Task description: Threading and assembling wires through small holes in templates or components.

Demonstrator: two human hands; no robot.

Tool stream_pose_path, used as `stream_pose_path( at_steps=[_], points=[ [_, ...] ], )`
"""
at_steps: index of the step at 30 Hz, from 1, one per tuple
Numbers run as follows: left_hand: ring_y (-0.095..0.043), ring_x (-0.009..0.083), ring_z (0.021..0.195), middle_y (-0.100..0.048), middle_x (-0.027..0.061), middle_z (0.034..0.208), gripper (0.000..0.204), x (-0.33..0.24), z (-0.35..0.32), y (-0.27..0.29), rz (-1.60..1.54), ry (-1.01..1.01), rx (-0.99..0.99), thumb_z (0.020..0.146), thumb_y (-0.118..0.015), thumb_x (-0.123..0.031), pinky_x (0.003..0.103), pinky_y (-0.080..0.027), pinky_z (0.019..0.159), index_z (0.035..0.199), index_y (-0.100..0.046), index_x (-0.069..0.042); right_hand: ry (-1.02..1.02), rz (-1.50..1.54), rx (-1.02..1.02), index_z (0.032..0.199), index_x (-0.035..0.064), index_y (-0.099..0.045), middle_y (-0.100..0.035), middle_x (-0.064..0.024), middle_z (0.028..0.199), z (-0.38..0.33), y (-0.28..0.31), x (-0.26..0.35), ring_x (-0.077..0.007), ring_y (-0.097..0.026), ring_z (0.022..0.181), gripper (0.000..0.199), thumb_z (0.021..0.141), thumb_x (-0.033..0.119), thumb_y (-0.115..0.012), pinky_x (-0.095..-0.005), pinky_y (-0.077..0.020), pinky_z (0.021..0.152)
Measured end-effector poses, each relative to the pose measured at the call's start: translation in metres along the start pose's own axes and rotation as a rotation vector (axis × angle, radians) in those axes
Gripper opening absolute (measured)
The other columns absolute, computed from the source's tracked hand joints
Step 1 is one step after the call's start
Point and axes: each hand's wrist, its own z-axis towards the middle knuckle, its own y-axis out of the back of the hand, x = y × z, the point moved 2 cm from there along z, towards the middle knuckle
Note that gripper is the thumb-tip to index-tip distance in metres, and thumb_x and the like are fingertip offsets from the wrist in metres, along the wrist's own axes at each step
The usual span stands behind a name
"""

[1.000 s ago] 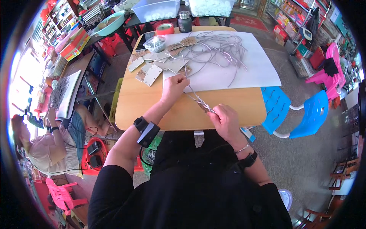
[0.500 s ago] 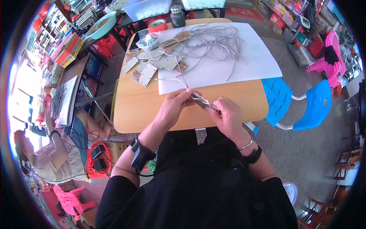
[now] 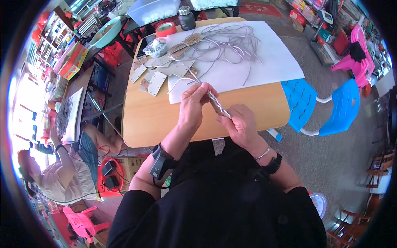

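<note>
My left hand [image 3: 192, 104] grips the upper end of a narrow brown piece, seemingly a board seen nearly edge-on, with pale grey cord [image 3: 218, 104] running along it. My right hand [image 3: 241, 124] has its thumb and fingers closed at the piece's lower end. Loose cord ends stick out beyond my left fingers toward the paper. Just past that hand lies a heap of small flat boards [image 3: 158, 82], with white faces, brown backs and small holes. Further off, a loose tangle of grey cords [image 3: 231, 43] spreads over a large white sheet [image 3: 277, 62].
On the wooden table [image 3: 153, 124] are a bag of small pieces [image 3: 156, 47], a red tape roll [image 3: 166, 29] and a dark bottle [image 3: 187, 18]. A blue chair [image 3: 341, 107] stands at the right. Another person [image 3: 62, 169] sits at the left by a second table.
The cord-laid piece has swung to a steeper angle, and my right hand sits slightly lower on it. Both hands still hold it. The view has shifted a little.
</note>
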Motion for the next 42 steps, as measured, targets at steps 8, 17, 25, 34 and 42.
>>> stream_pose_path(
  at_steps=[8,17,25,34,42],
  points=[
    [-0.041,0.0061,0.074,-0.05,-0.0031,0.082,0.017,0.003,-0.013,-0.015,0.032,-0.512,-0.087,0.097,-0.049,-0.014,0.021,-0.037,0.068,0.085,-0.056,-0.005,-0.138,0.088,-0.08,0.089,0.0043,-0.058,-0.057,-0.0106,0.082,-0.012,-0.003,-0.009,-0.0267,-0.055,0.077,0.022,0.077,0.018,-0.07,-0.0363,-0.0414,0.066],
    [-0.047,0.0087,0.075,-0.053,0.0002,0.082,0.018,0.01,-0.007,-0.014,-0.234,-0.276,-0.062,0.098,-0.047,-0.02,0.025,-0.038,0.066,0.089,-0.055,-0.006,-0.051,0.028,-0.182,0.086,0.0032,-0.055,-0.057,-0.008,0.077,0.002,-0.001,-0.006,-0.0261,-0.053,0.07,0.019,0.075,0.007,-0.07,-0.0355,-0.0389,0.063],
    [-0.049,0.0117,0.079,-0.053,0.0029,0.084,0.018,0.004,0.001,-0.016,-0.359,-0.26,-0.002,0.099,-0.046,-0.02,0.026,-0.038,0.073,0.089,-0.054,-0.006,-0.084,0.063,-0.266,0.086,0.0034,-0.054,-0.056,-0.0087,0.078,0.004,-0.006,-0.004,-0.0259,-0.053,0.068,0.021,0.076,0.011,-0.07,-0.0358,-0.0393,0.063],
    [-0.049,0.0112,0.079,-0.054,0.0032,0.083,0.019,0.007,0.001,-0.02,-0.359,-0.287,0.004,0.099,-0.046,-0.02,0.026,-0.038,0.074,0.089,-0.054,-0.006,0.007,-0.039,-0.266,0.083,0.0047,-0.054,-0.056,-0.007,0.076,0.005,0.003,-0.007,-0.0262,-0.052,0.067,0.021,0.075,0.012,-0.071,-0.0371,-0.0393,0.062],
    [-0.051,0.013,0.078,-0.054,0.0037,0.083,0.022,0.009,0.012,-0.011,-0.405,-0.134,0.08,0.099,-0.045,-0.024,0.028,-0.041,0.073,0.089,-0.054,-0.006,0.235,-0.218,-0.218,0.071,0.0065,-0.053,-0.053,-0.0056,0.071,0.012,0.0,-0.002,-0.0238,-0.052,0.064,0.017,0.072,0.005,-0.07,-0.0368,-0.0388,0.06]
  ],
)
